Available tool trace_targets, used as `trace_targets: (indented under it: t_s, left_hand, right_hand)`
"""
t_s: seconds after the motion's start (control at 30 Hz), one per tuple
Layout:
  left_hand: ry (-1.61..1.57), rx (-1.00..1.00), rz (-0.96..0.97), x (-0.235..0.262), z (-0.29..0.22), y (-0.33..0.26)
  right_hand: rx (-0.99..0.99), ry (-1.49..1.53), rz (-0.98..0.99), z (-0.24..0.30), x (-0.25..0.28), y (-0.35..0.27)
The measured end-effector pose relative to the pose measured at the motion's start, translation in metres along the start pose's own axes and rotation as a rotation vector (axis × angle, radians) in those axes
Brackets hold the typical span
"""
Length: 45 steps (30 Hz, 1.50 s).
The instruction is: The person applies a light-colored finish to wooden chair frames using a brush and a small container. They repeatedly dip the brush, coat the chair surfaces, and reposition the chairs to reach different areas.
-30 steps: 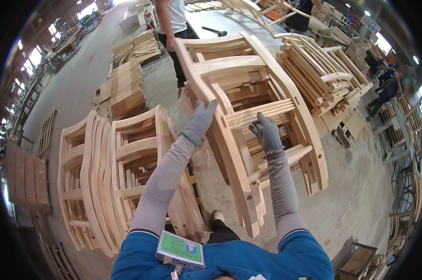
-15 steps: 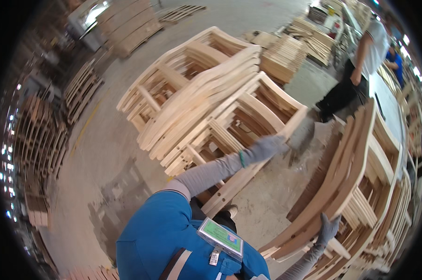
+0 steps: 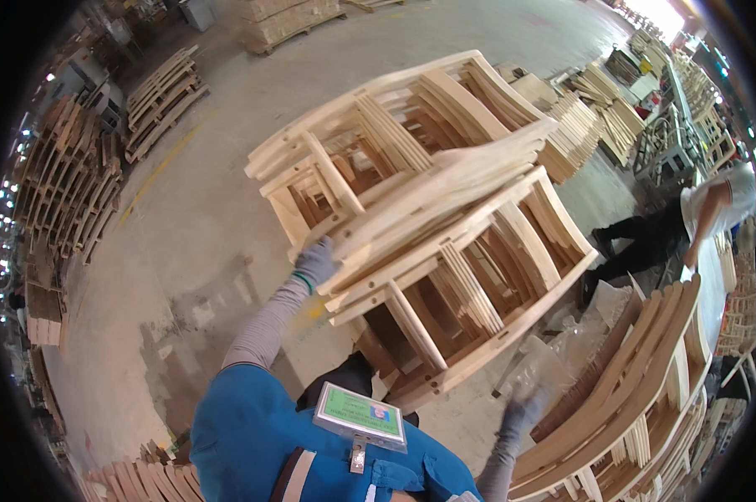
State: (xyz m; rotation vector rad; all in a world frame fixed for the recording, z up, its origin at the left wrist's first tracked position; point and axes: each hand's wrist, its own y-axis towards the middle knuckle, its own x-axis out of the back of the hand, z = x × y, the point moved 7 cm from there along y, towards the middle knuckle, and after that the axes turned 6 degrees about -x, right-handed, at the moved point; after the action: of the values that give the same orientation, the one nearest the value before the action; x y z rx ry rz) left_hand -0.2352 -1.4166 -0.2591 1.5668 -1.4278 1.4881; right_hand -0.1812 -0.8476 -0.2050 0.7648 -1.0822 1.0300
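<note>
Two stacks of pale wooden chair-back frames stand in front of me, a farther-left stack (image 3: pixel 282 156) and a nearer stack (image 3: pixel 470 368). My left hand (image 3: pixel 317 263), in a grey glove with a green band, has its fingers curled on the near end of a frame in the farther-left stack. A long rail of that stack looks smeared by motion. My right hand (image 3: pixel 524 410), also gloved, hangs low between the nearer stack and a third stack of curved frames (image 3: pixel 620 381) at the right. Motion blurs its fingers, and nothing can be made out in them.
Clear plastic wrap (image 3: pixel 562 343) lies on the floor by the right stack. A person (image 3: pixel 712 209) in a light shirt stands beyond it. Bundled wood slats (image 3: pixel 572 134) sit at the back right. Wooden pallets (image 3: pixel 165 100) and piled curved wood (image 3: pixel 77 180) line the left.
My left hand has moved left from the nearer stack's far end to the farther-left stack's near end. My right hand has come off the right stack. The view has shifted; the person has bent forward.
</note>
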Motion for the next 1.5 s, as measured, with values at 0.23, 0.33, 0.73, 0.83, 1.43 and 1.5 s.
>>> trace_targets:
  t_s: [0.23, 0.33, 0.73, 0.83, 1.43, 1.5]
  left_hand:
    - [-0.258, -0.509, 0.270, -0.054, -0.181, -0.095]
    - [-0.400, -0.521, 0.369, -0.026, -0.201, -0.114]
    - [-1.467, 0.097, 0.600, 0.014, -0.060, -0.021]
    - [-1.287, -0.132, 0.263, 0.028, -0.072, -0.018]
    - [-1.402, -0.288, 0.410, -0.007, -0.233, -0.163]
    - [-1.357, -0.340, 0.444, 0.000, -0.279, -0.175]
  right_hand:
    - [-0.250, 1.007, 0.502, 0.215, -0.118, 0.002]
    - [-0.271, 1.202, 0.563, 0.217, -0.099, 0.004]
    - [-0.455, 1.066, 0.555, 0.127, 0.021, -0.058]
    - [-0.406, 1.071, 0.546, 0.119, 0.016, -0.040]
    - [-0.444, 0.719, 0.202, -0.063, 0.208, -0.101]
    - [-0.550, 0.767, 0.196, -0.100, 0.220, -0.118]
